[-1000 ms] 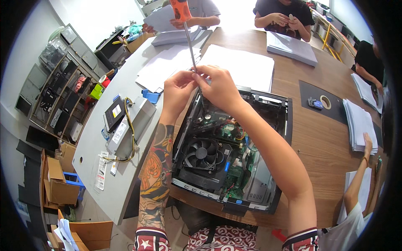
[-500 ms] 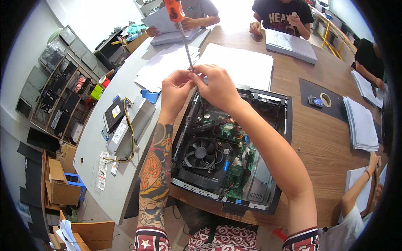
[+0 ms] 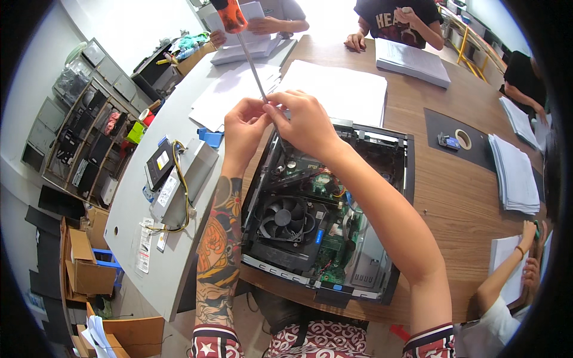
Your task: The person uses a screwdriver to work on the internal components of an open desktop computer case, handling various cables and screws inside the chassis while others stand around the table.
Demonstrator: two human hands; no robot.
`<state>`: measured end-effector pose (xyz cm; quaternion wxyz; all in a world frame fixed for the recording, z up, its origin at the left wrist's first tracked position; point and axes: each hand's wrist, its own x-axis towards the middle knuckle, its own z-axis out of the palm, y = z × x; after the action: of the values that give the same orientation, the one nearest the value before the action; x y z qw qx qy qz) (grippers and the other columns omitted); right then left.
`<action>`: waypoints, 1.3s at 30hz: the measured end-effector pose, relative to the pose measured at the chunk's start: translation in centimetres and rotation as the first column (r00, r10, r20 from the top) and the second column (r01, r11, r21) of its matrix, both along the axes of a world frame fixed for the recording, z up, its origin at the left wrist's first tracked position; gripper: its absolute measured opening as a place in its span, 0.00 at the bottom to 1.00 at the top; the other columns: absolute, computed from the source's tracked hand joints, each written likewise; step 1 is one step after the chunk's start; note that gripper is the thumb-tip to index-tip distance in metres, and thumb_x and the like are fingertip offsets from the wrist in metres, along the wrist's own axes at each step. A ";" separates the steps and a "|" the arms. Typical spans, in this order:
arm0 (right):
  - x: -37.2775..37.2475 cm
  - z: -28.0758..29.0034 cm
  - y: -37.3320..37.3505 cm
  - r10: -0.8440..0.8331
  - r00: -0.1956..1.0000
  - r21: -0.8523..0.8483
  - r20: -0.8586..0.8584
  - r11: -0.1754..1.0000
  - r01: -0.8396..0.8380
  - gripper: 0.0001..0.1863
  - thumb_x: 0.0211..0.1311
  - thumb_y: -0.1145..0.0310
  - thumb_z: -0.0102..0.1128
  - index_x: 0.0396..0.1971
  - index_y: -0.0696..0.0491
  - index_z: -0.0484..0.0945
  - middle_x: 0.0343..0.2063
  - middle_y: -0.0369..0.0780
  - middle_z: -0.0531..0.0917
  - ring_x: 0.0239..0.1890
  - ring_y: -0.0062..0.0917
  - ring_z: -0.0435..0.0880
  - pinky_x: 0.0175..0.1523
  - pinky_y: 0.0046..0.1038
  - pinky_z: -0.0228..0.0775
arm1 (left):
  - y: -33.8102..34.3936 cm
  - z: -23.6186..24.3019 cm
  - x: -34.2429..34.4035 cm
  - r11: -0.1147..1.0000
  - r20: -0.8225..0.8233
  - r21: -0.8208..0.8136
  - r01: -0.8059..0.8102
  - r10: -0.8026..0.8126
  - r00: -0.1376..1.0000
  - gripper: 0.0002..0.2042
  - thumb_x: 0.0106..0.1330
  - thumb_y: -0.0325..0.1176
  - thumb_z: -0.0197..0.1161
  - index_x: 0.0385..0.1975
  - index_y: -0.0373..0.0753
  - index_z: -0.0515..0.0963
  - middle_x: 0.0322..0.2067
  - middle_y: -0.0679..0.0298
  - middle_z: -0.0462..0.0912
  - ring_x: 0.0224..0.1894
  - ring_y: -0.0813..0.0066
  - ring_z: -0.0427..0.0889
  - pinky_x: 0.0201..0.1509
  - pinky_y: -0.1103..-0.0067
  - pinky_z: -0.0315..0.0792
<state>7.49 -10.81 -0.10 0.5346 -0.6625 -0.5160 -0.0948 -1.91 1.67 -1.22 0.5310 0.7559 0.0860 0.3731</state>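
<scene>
An open desktop computer case (image 3: 388,179) lies flat on the wooden table, with its black cooling fan (image 3: 286,218) and green board showing. Both my hands are raised over its far left corner. My left hand (image 3: 245,128) and my right hand (image 3: 304,122) pinch the thin metal shaft of a long screwdriver (image 3: 253,71). Its orange handle (image 3: 230,15) points up and away from me. The tip is hidden behind my fingers.
A removed power supply with yellow wires (image 3: 185,179) and a black drive (image 3: 158,164) lie on the grey desk at left. White paper sheets (image 3: 334,89) lie beyond the case. Other people sit at the far and right table edges with paper stacks (image 3: 516,173). A tape roll (image 3: 462,139) rests on a dark mat.
The screwdriver handle has tilted slightly further to the left and away. My hands stay closed together on its shaft in nearly the same place.
</scene>
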 end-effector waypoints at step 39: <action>0.0 -0.3 0.3 -0.008 1.000 0.050 0.014 0.999 0.007 0.11 0.60 0.67 0.60 0.37 0.57 0.83 0.33 0.47 0.84 0.39 0.39 0.82 0.46 0.37 0.74 | 0.0 0.1 0.0 0.998 0.015 0.053 -0.017 0.016 1.000 0.06 0.62 0.23 0.67 0.35 0.33 0.76 0.34 0.64 0.83 0.37 0.81 0.82 0.39 0.84 0.76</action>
<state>7.48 -10.51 -0.40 0.5473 -0.6500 -0.5147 -0.1143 -1.86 1.63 -1.16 0.5082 0.7664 0.0782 0.3851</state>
